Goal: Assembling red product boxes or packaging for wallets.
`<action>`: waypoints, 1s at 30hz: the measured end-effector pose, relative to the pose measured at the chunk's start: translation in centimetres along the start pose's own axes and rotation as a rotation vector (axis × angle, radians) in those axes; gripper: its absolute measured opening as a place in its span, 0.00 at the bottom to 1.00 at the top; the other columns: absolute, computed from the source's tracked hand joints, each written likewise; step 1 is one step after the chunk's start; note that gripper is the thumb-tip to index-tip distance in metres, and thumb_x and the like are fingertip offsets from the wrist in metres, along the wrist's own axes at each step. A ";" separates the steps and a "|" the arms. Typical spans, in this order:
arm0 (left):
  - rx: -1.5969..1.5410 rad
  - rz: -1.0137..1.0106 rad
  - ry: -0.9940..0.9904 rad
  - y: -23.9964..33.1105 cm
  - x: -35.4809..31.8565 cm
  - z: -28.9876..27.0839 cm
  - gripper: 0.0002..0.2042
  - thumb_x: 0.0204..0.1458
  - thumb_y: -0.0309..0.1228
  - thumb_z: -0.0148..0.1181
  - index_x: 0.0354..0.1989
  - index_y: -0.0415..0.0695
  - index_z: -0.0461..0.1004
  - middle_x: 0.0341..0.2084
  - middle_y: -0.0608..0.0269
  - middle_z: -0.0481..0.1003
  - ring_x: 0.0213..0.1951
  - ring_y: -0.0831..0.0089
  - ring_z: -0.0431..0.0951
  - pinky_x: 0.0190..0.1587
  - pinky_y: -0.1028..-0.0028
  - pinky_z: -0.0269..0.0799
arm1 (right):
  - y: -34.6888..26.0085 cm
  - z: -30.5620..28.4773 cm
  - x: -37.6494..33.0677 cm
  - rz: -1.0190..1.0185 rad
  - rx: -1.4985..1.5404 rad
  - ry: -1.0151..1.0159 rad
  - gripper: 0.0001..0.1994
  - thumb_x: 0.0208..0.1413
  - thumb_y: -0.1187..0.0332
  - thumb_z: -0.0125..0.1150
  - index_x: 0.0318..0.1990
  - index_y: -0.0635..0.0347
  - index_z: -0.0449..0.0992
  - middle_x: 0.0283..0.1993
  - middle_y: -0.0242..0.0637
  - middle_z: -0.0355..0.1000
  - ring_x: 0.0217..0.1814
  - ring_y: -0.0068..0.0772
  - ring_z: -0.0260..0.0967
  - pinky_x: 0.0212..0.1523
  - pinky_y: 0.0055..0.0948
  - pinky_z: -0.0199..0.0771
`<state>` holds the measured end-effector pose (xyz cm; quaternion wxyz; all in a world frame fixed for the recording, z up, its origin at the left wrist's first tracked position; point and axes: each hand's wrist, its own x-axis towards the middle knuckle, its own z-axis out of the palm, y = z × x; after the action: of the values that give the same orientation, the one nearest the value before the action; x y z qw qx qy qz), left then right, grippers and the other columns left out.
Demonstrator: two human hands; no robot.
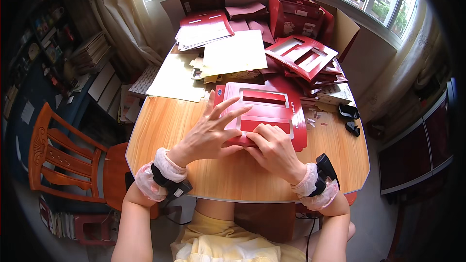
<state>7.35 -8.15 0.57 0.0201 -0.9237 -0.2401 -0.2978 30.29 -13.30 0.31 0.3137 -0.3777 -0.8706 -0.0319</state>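
A red, flat cardboard packaging piece (299, 121) with two rectangular windows lies on the wooden table in front of me. My left hand (201, 133) hovers at its left side, fingers spread apart, the thumb low near the front edge. At that front edge my right hand (276, 148) is closed, thumb and curled fingers pinching the cardboard. The fingertips of the right hand are partly hidden, so any small piece between them does not show. Through the windows more red card is visible underneath.
Behind are a cream sheet (235, 53), red printed sheets (204, 26) and a pile of red window cartons (303, 56). A big red box (296, 17) stands by the window. Paper scraps (315, 117) and black objects (348, 111) lie right. A wooden chair (68, 150) is at left.
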 end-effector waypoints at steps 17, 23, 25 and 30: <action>-0.073 -0.041 -0.071 -0.8 -0.3 -0.5 0.10 0.39 0.36 0.80 0.30 0.54 0.84 0.67 0.66 0.67 0.73 0.57 0.58 0.77 0.37 0.36 | 2.9 -2.4 -1.2 0.261 0.170 -0.343 0.19 0.45 0.68 0.76 0.42 0.61 0.74 0.39 0.41 0.75 0.47 0.46 0.71 0.51 0.41 0.68; -0.086 -0.039 -0.068 -0.9 -0.1 -0.8 0.11 0.39 0.37 0.80 0.29 0.53 0.84 0.67 0.65 0.66 0.72 0.57 0.59 0.77 0.38 0.37 | 3.3 -1.8 -1.7 0.213 0.199 -0.267 0.18 0.45 0.69 0.75 0.41 0.63 0.74 0.40 0.43 0.74 0.48 0.47 0.70 0.52 0.41 0.68; -0.046 -0.031 -0.102 -0.7 0.0 -0.9 0.12 0.39 0.38 0.79 0.31 0.53 0.84 0.67 0.64 0.67 0.71 0.57 0.61 0.77 0.39 0.38 | 3.3 -1.5 -1.8 0.193 0.177 -0.296 0.19 0.45 0.67 0.76 0.41 0.63 0.74 0.41 0.42 0.74 0.48 0.47 0.69 0.51 0.42 0.67; -0.008 0.061 -0.059 0.3 0.2 -0.1 0.18 0.41 0.40 0.78 0.41 0.51 0.83 0.57 0.63 0.70 0.59 0.61 0.70 0.76 0.42 0.46 | 2.6 -0.6 -1.8 0.189 0.169 -0.300 0.20 0.45 0.64 0.77 0.41 0.61 0.74 0.41 0.40 0.73 0.48 0.43 0.68 0.51 0.42 0.64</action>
<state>7.55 -8.31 0.85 0.0184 -0.9391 -0.2111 -0.2707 33.28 -12.72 -0.70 0.2125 -0.4305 -0.8679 0.1278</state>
